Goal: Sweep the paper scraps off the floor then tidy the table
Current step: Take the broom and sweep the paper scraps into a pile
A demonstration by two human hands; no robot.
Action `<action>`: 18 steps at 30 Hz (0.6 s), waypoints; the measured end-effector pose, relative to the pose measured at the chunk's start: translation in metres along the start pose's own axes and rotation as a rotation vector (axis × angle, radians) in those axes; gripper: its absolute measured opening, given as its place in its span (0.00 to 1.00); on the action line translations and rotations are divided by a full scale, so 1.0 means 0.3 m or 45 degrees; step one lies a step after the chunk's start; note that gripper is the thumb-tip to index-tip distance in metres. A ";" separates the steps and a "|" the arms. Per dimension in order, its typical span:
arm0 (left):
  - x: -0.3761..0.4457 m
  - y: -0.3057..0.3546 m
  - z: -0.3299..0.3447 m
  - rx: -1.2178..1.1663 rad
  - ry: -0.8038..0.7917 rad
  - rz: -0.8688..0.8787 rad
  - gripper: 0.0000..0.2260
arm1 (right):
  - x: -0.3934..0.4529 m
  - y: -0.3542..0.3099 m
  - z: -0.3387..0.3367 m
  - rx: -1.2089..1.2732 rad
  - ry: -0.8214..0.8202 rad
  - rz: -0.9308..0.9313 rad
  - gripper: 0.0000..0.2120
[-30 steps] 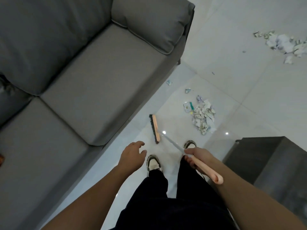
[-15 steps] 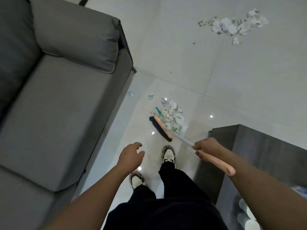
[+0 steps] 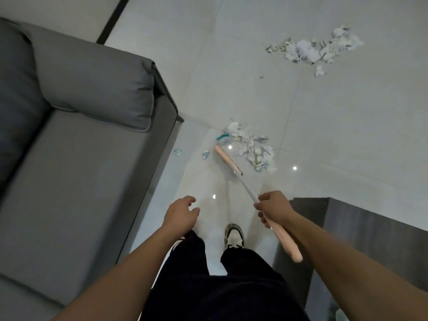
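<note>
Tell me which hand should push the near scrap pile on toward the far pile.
Right. The right hand already grips the broom, whose head lies on the floor right beside the near scrap pile. The left hand hangs empty, fingers loose, off the handle. The far pile lies ahead to the right.

Right hand (image 3: 273, 208) grips pink broom handle (image 3: 286, 242); broom head (image 3: 228, 161) on the tiled floor (image 3: 231, 66) beside a near scrap pile (image 3: 252, 147) — two stray scraps to its left by the grey sofa (image 3: 81, 135). Left hand (image 3: 180, 214) hangs loose, holding nothing. Second, bigger scrap pile (image 3: 315, 48) well apart, upper right. Dark table (image 3: 359, 239) at right — one shoe (image 3: 234, 235) visible below.
</note>
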State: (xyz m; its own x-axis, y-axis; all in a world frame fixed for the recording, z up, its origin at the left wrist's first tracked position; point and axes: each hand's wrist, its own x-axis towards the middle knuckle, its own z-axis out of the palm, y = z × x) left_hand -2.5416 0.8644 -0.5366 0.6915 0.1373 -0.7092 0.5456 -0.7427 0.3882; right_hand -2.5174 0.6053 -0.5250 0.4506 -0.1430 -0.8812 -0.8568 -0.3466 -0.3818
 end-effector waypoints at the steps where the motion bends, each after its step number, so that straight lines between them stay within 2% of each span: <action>1: 0.021 0.002 -0.021 -0.006 0.010 0.002 0.16 | -0.011 -0.026 0.025 0.113 -0.029 0.016 0.17; 6: 0.139 0.027 -0.134 -0.013 0.033 0.034 0.12 | -0.010 -0.203 0.164 0.510 -0.244 0.189 0.05; 9: 0.206 0.012 -0.219 -0.003 0.019 0.071 0.11 | 0.032 -0.311 0.266 0.643 -0.403 0.295 0.07; 12: 0.266 -0.034 -0.315 0.044 -0.003 0.060 0.15 | 0.082 -0.423 0.380 0.708 -0.504 0.372 0.07; 14: 0.306 -0.077 -0.372 0.042 -0.024 0.027 0.17 | 0.121 -0.479 0.445 0.722 -0.510 0.404 0.05; 18: 0.402 -0.130 -0.473 0.080 -0.087 0.010 0.18 | 0.188 -0.510 0.479 0.692 -0.366 0.438 0.07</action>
State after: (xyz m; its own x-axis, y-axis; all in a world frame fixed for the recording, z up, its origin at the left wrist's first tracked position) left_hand -2.4120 1.0029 -0.5538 0.6604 0.0875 -0.7458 0.5080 -0.7835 0.3579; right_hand -2.3969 0.7834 -0.5564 0.1116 0.1155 -0.9870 -0.9765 0.1972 -0.0873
